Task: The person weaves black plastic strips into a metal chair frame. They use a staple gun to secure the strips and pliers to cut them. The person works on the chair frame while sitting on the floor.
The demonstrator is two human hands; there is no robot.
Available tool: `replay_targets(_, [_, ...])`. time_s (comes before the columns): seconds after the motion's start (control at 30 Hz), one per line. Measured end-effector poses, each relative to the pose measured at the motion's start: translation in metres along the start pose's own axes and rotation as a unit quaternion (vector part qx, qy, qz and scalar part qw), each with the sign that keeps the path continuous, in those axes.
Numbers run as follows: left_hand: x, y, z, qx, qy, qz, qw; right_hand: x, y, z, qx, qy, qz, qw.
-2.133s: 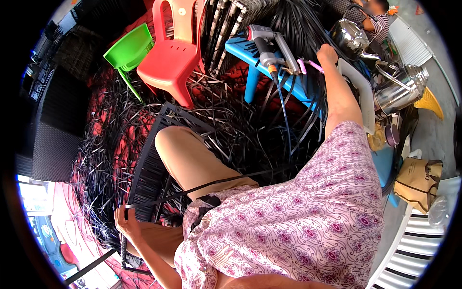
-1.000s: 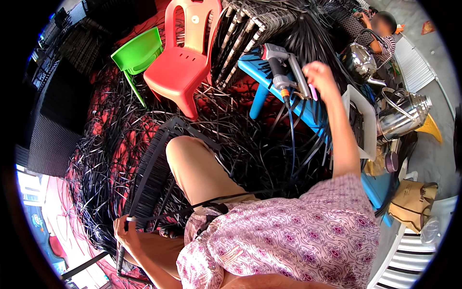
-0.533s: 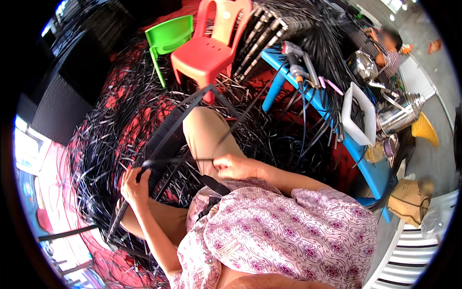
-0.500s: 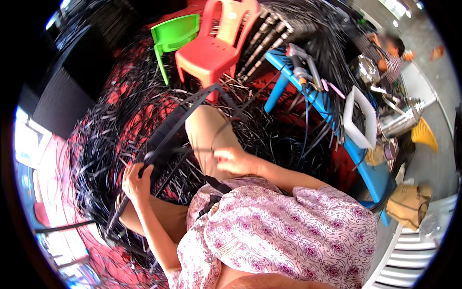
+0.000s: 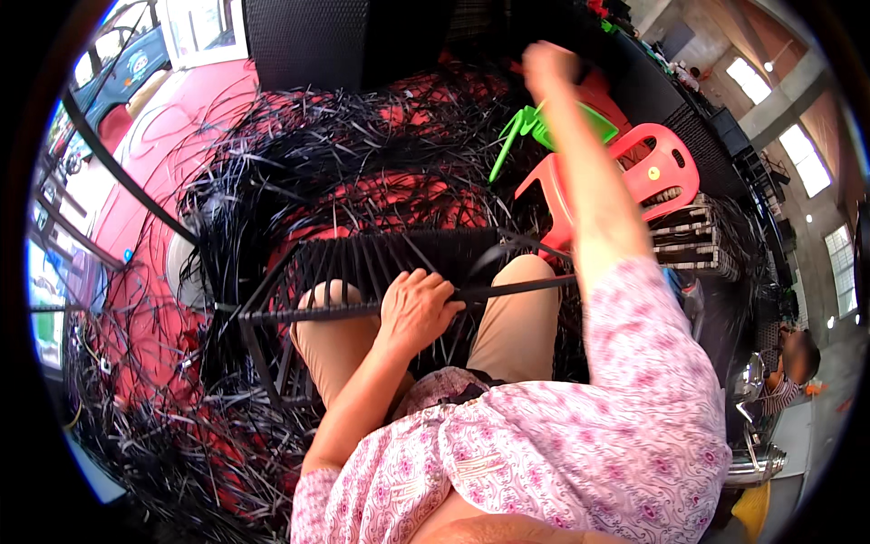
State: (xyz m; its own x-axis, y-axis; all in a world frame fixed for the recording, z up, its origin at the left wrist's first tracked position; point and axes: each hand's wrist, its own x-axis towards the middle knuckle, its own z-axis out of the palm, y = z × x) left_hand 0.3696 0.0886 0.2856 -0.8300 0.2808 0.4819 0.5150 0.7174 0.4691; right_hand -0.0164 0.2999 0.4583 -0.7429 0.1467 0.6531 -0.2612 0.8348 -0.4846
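Observation:
A dark frame (image 5: 344, 315), partly wound with black flat strips, lies across my knees. My left hand (image 5: 415, 308) is closed over its near bar, around the middle, where dark strips cross the bar. My right arm is stretched far forward, with my right hand (image 5: 548, 68) raised above the green chair. That hand looks closed but is blurred, and whatever it holds cannot be made out. Behind the bar, a panel of black strips (image 5: 399, 258) spans the frame. A loose strip (image 5: 521, 243) loops up just right of the panel.
Tangled black strips (image 5: 263, 172) cover much of the red floor (image 5: 145, 190). Ahead to the right are a green chair (image 5: 589, 122) and a red plastic chair (image 5: 666, 172). A person (image 5: 784, 385) is at the far right, near a metal pot (image 5: 757, 464). Dark woven furniture (image 5: 308, 41) stands behind.
My view has swung left. My right hand has gone from my lap to far forward and up. The frame now lies crosswise, and my left hand grips nearer its middle.

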Motion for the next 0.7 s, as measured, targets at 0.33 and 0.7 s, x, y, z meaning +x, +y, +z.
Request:
replay_targets(0.33, [0.004, -0.02, 0.016, 0.002, 0.049, -0.001, 0.999, -0.469, -0.453, 0.251, 0.14, -0.739, -0.508, 0.42])
replay_targets(0.7, [0.0, -0.015, 0.007, -0.039, -0.048, -0.015, 0.998, -0.266, -0.127, 0.152, 0.194, -0.771, -0.028, 0.606])
